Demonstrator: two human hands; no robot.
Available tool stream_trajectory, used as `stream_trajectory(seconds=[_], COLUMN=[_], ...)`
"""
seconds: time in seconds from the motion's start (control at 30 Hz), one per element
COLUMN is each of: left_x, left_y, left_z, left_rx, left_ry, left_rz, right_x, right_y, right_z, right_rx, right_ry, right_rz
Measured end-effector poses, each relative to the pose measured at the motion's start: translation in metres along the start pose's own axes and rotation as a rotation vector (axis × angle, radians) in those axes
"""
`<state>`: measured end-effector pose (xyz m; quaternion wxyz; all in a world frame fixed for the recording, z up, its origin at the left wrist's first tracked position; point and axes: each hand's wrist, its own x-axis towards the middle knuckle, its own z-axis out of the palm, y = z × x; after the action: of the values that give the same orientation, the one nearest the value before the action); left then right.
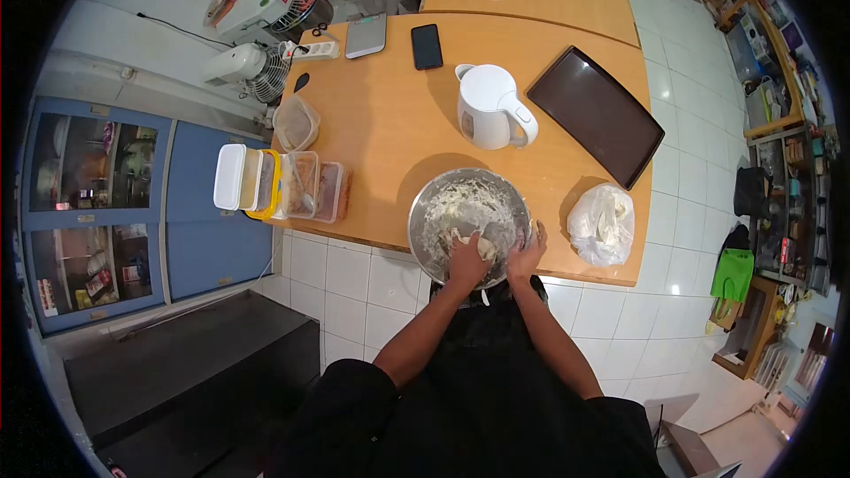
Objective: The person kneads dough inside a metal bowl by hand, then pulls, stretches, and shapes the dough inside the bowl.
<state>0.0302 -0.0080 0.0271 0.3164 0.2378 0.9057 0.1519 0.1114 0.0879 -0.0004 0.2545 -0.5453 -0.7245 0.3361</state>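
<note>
My left hand (467, 260) presses into dough (485, 249) inside the steel mixing bowl (424, 248), how closed I cannot tell; my right hand (526, 258) holds its rim. Mixing seems partly done, floury crumbs (460, 201) not yet combined.

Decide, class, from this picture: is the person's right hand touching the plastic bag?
Apart. The head view shows a strip of bare tabletop between the right hand and the plastic bag.
</note>
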Motion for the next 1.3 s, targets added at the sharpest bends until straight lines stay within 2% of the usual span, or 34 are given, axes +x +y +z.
stream_trajectory(seconds=[0.07,0.17,0.27,0.37,0.47,0.6,0.7,0.8,0.9,1.0,1.2,1.3], left_x=[0.003,0.004,0.011,-0.007,-0.010,0.010,0.023,0.015,0.031,0.049,0.086,0.109], left_y=[-0.008,-0.004,-0.012,0.015,0.035,0.019,-0.006,0.005,-0.001,-0.007,-0.017,-0.018], left_z=[0.011,-0.001,0.011,-0.019,-0.045,-0.049,-0.026,-0.020,-0.004,0.010,0.036,0.032], left_rx=[-0.002,-0.009,0.008,0.006,0.091,0.263,0.210,0.284,0.317,0.294,0.244,0.214], left_ry=[0.031,-0.072,0.010,0.119,0.271,0.192,-0.067,0.045,0.296,0.203,0.287,0.394], left_rz=[0.051,0.022,0.140,0.204,0.146,0.238,0.231,0.218,0.253,0.256,0.326,0.442], right_x=[0.003,0.006,0.006,0.001,0.000,0.001,0.001,0.001,0.002,0.004,0.008,0.008], right_y=[-0.001,-0.006,-0.014,-0.004,-0.018,-0.013,-0.012,-0.010,-0.005,-0.011,-0.027,-0.021], right_z=[0.003,0.002,-0.002,0.004,-0.005,-0.004,0.000,-0.001,0.001,-0.002,-0.015,-0.013], right_rx=[0.086,0.199,0.248,0.188,0.312,0.232,0.211,0.190,0.155,0.129,0.146,0.093], right_ry=[0.027,-0.112,-0.119,-0.091,-0.077,-0.090,-0.072,-0.095,-0.086,-0.112,-0.164,-0.206], right_rz=[-0.049,0.123,0.113,0.066,0.048,0.024,0.027,0.049,0.027,0.053,0.057,0.081])
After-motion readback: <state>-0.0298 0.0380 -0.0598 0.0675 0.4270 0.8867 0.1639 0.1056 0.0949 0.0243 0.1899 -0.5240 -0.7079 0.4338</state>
